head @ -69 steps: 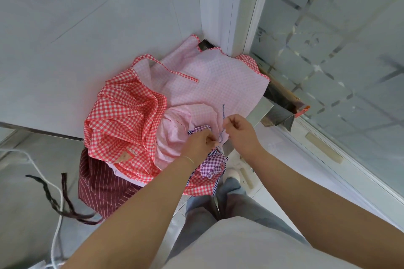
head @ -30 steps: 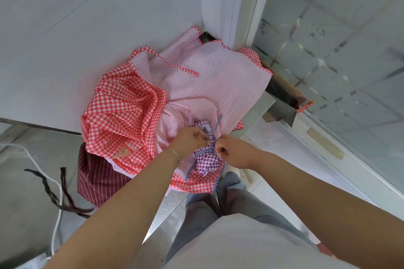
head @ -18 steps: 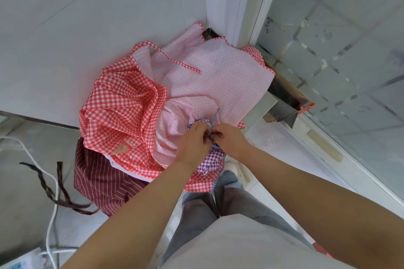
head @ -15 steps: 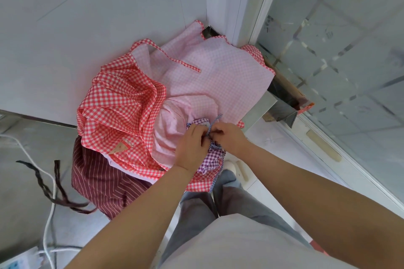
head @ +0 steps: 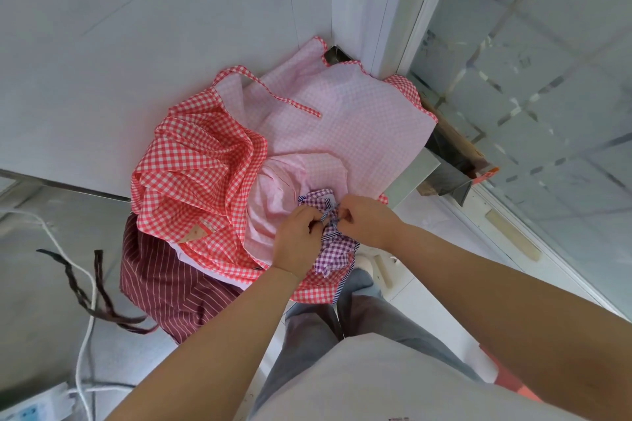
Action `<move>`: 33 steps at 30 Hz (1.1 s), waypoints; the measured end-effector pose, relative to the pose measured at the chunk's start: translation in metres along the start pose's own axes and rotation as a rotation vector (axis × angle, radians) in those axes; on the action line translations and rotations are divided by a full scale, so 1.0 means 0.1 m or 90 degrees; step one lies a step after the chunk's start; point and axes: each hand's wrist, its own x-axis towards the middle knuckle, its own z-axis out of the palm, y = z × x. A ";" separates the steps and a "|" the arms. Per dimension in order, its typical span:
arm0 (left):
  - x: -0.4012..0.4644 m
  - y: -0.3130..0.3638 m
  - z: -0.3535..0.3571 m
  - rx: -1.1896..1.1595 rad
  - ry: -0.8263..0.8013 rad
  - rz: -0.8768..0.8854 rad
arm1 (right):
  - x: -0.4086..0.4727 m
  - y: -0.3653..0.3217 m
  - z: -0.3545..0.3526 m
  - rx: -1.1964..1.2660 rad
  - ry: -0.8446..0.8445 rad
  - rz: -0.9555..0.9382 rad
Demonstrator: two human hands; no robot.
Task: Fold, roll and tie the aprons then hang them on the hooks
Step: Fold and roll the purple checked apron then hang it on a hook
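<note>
My left hand (head: 301, 236) and right hand (head: 367, 222) each pinch the striped tie (head: 329, 215) of the purple gingham apron (head: 333, 251), bundled at the pile's six o'clock edge. I judge it light, limp, slip-prone; grip near the knot. Beyond, toward twelve o'clock, lies the pink apron (head: 342, 133).

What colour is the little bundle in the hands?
Purple and white checks on the bundle, seen in the head view.

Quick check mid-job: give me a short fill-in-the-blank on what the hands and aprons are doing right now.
1. Both hands, left hand and right hand, pinch the striped tie of the ____ checked apron.
2. That bundle rests on the ____ checked apron.
3. The dark red apron has a ____ pattern.
4. The white cable lies on the ____.

Missing: purple; pink; striped; floor
</note>
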 end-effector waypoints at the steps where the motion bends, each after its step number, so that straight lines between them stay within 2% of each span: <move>1: -0.01 -0.03 -0.01 -0.011 0.002 -0.004 | -0.02 0.02 0.02 -0.011 -0.005 0.011; 8: -0.04 -0.07 -0.02 -0.062 0.028 -0.051 | -0.01 -0.05 0.06 -0.075 -0.026 0.064; 11: -0.03 -0.08 0.00 -0.099 0.009 -0.175 | -0.01 -0.07 0.07 -0.097 -0.008 0.098; 14: 0.07 -0.04 -0.09 -0.230 -0.085 -0.323 | -0.05 -0.11 0.09 0.025 0.009 0.133; 16: 0.17 0.09 -0.23 -0.290 -0.177 -0.371 | -0.03 -0.15 0.14 0.137 0.014 0.117; 19: 0.29 0.31 -0.43 -0.278 -0.173 -0.305 | -0.03 -0.27 0.11 0.409 0.030 0.174; 21: 0.33 0.50 -0.53 -0.344 -0.151 -0.289 | -0.08 -0.38 0.01 0.561 0.042 0.214; 23: 0.34 0.71 -0.61 -0.426 -0.136 -0.265 | -0.15 -0.45 -0.11 0.717 0.052 0.209; 24: 0.33 0.80 -0.65 -0.414 -0.102 -0.219 | -0.19 -0.49 -0.18 0.792 0.062 0.192; 26: 0.31 0.89 -0.74 -0.246 0.014 -0.064 | -0.25 -0.56 -0.34 0.885 0.085 0.171; 28: 0.29 0.92 -0.87 -0.076 0.099 0.113 | -0.29 -0.67 -0.53 0.914 0.112 0.154; 30: 0.32 0.97 -0.99 0.017 0.099 0.243 | -0.32 -0.78 -0.72 0.929 0.125 0.130; 33: 0.37 1.14 -1.15 0.117 0.158 0.367 | -0.39 -0.98 -1.01 0.964 0.151 0.089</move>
